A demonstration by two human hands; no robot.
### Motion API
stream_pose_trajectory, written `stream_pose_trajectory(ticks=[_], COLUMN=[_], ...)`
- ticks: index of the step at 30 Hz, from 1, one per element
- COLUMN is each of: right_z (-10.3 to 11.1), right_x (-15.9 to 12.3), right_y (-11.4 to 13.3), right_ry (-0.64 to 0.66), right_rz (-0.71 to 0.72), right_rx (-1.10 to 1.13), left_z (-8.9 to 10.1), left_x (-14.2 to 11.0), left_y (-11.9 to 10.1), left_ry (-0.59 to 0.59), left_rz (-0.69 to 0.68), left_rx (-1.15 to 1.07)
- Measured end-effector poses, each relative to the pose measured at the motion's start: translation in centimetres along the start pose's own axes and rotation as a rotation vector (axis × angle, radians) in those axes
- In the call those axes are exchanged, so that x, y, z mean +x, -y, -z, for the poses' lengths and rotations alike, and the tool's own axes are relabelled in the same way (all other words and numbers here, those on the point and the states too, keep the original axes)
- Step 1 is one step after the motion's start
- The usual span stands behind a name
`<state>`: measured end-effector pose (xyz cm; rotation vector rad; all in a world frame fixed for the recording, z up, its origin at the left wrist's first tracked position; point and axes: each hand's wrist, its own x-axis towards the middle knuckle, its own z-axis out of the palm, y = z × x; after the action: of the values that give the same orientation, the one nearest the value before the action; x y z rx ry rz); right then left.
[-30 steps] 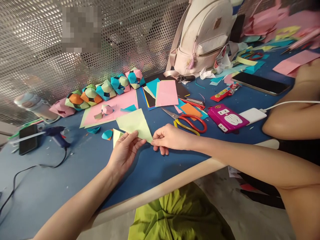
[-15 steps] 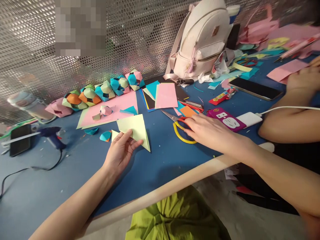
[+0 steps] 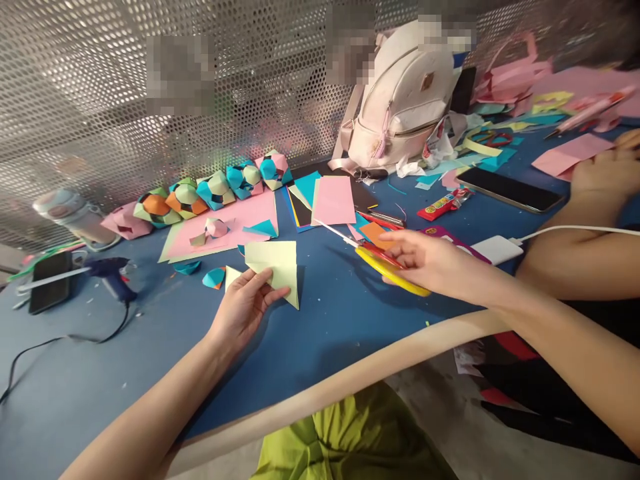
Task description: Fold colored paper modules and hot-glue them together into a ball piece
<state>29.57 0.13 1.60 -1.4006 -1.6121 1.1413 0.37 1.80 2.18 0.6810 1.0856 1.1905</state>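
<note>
My left hand [image 3: 246,301] pinches a folded sheet of pale green paper [image 3: 277,263] between thumb and fingers, held just over the blue table [image 3: 330,373]. Beside that hand lies another pale green paper piece [image 3: 231,276], partly hidden by my fingers. My right hand [image 3: 425,260] grips scissors [image 3: 390,270] with one red and one yellow handle, lifted off the table with the blades pointing left and away from me. Small folded blue pieces [image 3: 214,277] rest left of my left hand.
Folded paper balls [image 3: 215,190] line the mesh wall, behind a pink sheet [image 3: 227,227]. A glue gun [image 3: 113,273] and its cord lie left. Coloured sheets [image 3: 335,200], a backpack [image 3: 400,107], a phone [image 3: 509,189] and a magenta power adapter [image 3: 453,239] stand beyond. Another person's arm [image 3: 565,233] rests right.
My right hand has let go of the paper, moved right and lifted the scissors from the table. My left hand still holds the pale green paper, now turned slightly.
</note>
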Motion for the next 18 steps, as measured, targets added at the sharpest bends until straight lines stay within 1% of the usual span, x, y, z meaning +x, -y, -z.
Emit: stream_pose_trajectory(ticks=[1,2,4,6,9,12,14,18], right_z=[0.1,0.1,0.0,-0.1,-0.4,-0.6,-0.7,-1.0], right_x=[-0.6,-1.2,-2.2,-2.8,-3.1,-3.2,-3.2,-3.1], right_y=[0.2,0.6,1.4,2.2,2.9,3.4,3.8,4.7], right_ry=[0.065,0.136,0.238,0.242,0.214,0.245,0.282,0.349], right_rz=[-0.044,-0.095,-0.193,-0.245,-0.227,-0.221,-0.237,-0.236], right_rx=[0.075,0.098,0.056,-0.045,-0.181,-0.266,-0.297,-0.274], left_z=[0.0,-0.1,-0.2,-0.3,-0.5,-0.6,-0.7,-0.7], left_x=[0.0,0.0,-0.2,-0.4,-0.8,-1.3,-1.6,-1.7], left_y=[-0.1,-0.1,-0.2,-0.3,-0.4,-0.5,-0.5,-0.5], left_ry=[0.005,0.016,0.042,0.063,0.087,0.11,0.113,0.108], left_rz=[0.009,0.016,0.025,0.027,0.029,0.034,0.038,0.051], left_rx=[0.004,0.007,0.012,0.012,0.008,0.004,0.007,0.026])
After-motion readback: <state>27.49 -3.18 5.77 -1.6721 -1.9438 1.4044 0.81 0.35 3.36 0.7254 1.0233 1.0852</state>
